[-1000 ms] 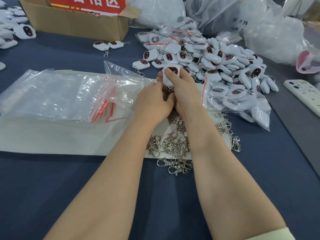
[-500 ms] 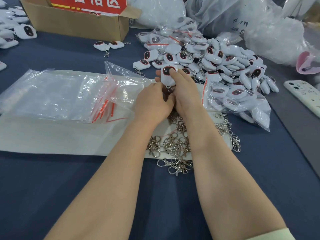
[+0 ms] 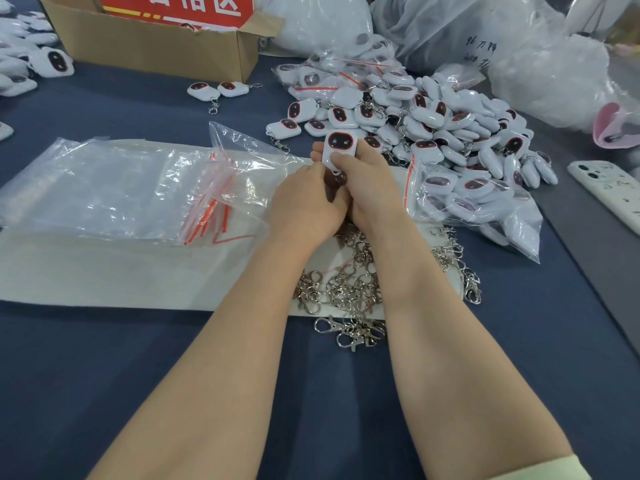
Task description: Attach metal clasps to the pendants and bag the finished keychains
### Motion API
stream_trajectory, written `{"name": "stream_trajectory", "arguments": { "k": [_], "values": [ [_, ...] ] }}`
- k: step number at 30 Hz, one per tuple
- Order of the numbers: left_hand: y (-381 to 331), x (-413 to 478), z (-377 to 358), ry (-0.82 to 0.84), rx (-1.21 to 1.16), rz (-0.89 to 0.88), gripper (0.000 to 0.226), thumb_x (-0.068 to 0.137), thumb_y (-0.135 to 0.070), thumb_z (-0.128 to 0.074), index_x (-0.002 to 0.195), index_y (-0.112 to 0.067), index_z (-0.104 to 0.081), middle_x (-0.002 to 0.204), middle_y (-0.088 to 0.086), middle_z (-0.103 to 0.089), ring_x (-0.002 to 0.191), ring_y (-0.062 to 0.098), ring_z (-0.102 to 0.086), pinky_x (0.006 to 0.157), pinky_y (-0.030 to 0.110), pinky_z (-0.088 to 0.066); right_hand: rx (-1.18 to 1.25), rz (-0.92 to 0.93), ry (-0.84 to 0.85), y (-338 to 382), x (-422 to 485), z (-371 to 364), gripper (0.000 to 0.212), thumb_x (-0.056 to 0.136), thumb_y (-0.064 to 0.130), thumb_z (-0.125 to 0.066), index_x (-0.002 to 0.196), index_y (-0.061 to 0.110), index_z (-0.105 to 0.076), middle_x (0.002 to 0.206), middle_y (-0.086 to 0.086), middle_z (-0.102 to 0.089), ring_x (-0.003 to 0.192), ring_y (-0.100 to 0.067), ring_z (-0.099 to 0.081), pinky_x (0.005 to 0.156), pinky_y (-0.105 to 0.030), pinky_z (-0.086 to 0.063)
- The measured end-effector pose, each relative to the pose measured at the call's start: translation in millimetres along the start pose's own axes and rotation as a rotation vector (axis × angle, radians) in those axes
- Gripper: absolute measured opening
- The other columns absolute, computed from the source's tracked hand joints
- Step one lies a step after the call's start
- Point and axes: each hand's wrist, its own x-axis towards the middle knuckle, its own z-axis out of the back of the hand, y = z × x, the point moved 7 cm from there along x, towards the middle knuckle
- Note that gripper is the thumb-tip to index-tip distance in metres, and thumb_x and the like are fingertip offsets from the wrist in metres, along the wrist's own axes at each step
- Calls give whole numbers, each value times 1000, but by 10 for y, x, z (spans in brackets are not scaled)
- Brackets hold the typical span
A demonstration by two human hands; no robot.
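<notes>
My right hand (image 3: 369,183) grips a white pendant (image 3: 339,147) with a dark, red-rimmed face, held upright above the white mat (image 3: 104,271). My left hand (image 3: 304,202) presses against the pendant's lower end, fingers curled; any clasp in it is hidden between the hands. A pile of loose metal clasps (image 3: 349,289) lies under my wrists. Beyond my hands sits a heap of white pendants (image 3: 433,119), some in a clear bag (image 3: 474,199). A stack of clear zip bags with red strips (image 3: 138,192) lies to the left.
A cardboard box (image 3: 156,46) with a red sign stands at the back left, two finished keychains (image 3: 218,91) in front of it. More pendants (image 3: 27,60) lie far left. Large white plastic sacks (image 3: 519,57) fill the back right. A phone case (image 3: 609,192) lies at right.
The pendant has been turned a little more upright in my right hand, its face now in full view. Both hands stay pressed together in the same place.
</notes>
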Motion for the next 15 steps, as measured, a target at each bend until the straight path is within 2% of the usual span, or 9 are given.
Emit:
{"name": "stream_trajectory", "arguments": {
  "k": [4,9,12,15],
  "values": [
    [12,-2,5,-14,-22,5,18,89,-28,-55,99,-12,-54,92,2,-59,87,24,-57,78,39,-47,-34,23,21,3,-10,-10,27,94,-12,-41,115,-2,-54,96,-10,-66,88,-16,-65,81,-31,-54],
    [16,-4,12,-16,-25,7,20,89,-28,-55,102,-13,-53,95,2,-60,87,22,-58,78,38,-48,-48,27,21,7,-19,-9,31,94,-11,-41,124,-5,-49,96,-7,-66,86,-12,-66,80,-28,-55],
    [4,-10,11,-17,-23,-3,22,89,-27,-56,104,-11,-55,98,6,-61,90,24,-58,81,42,-48,-64,24,1,22,-27,-17,29,93,-10,-41,118,-1,-53,93,-5,-67,85,-12,-67,81,-29,-55],
    [-8,-27,1,-52,34,-17,31,86,-25,-61,112,-9,-53,111,11,-58,102,29,-55,87,41,-45,-91,92,-129,139,-11,76,23,91,-8,-45,107,4,-55,99,-9,-68,89,-17,-68,81,-29,-55]
  ]
}}
